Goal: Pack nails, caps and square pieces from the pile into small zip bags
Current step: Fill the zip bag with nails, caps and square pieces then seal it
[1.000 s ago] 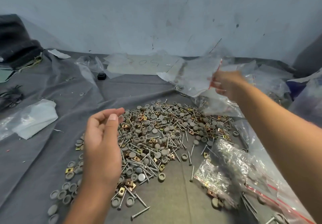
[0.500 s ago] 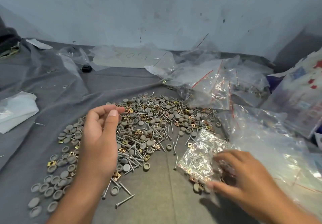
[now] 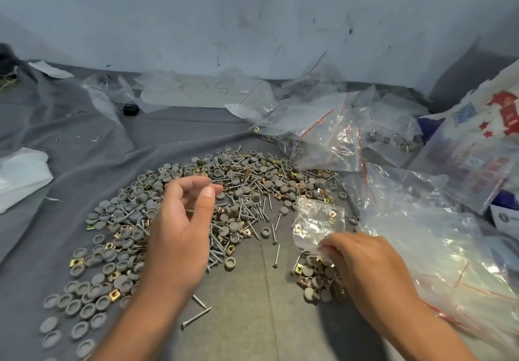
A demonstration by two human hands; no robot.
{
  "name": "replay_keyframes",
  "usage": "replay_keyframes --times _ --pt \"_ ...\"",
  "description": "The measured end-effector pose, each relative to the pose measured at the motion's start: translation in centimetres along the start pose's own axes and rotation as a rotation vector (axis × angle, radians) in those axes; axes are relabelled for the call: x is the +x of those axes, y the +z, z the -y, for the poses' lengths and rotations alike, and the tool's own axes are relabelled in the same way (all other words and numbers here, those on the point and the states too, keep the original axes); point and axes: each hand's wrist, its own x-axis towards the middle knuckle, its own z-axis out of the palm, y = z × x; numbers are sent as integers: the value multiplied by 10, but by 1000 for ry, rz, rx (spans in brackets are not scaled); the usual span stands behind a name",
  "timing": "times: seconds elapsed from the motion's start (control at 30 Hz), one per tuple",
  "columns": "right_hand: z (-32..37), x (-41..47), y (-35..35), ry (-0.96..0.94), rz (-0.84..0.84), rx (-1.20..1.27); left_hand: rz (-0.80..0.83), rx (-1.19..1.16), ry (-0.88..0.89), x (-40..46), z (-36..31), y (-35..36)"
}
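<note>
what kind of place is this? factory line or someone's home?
Probably an informal hand-packing spot, not a factory line. Work is done on a wrinkled grey cloth against a scuffed pale wall, with a loose pile of nails, grey round caps and brass square pieces and clear red-striped zip bags heaped alongside.

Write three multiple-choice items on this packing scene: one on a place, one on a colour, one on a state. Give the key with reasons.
1. Where does the small clear zip bag lie?
A. right of the main pile
B. far left on white plastic
C. against the wall

2. What colour are the round plastic caps?
A. red
B. grey
C. white

3. What is the right hand doing?
A. resting flat on the cloth
B. pinching the small bag's near edge
C. holding a nail

Key: 1 A, the bag sits beside the pile's right edge. 2 B, the caps are all dull grey. 3 B, its fingertips close on the bag's near edge.
</note>
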Motion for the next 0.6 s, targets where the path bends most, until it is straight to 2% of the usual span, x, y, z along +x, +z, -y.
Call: replay_keyframes --times 0.1,0.17,0.23,0.37,0.6 --pt "10 19 -12 118 -70 352 50 32 1 -3 -3 3" --pt "31 36 -18 112 -111 602 126 74 22 -7 -5 8" --pt "61 50 -21 51 -96 736 185 120 58 -12 -8 11" --pt "101 62 -16 -72 -69 833 96 236 110 -9 -8 5" --pt "90 68 -2 -8 -115 880 -110 447 136 6 -2 -15"
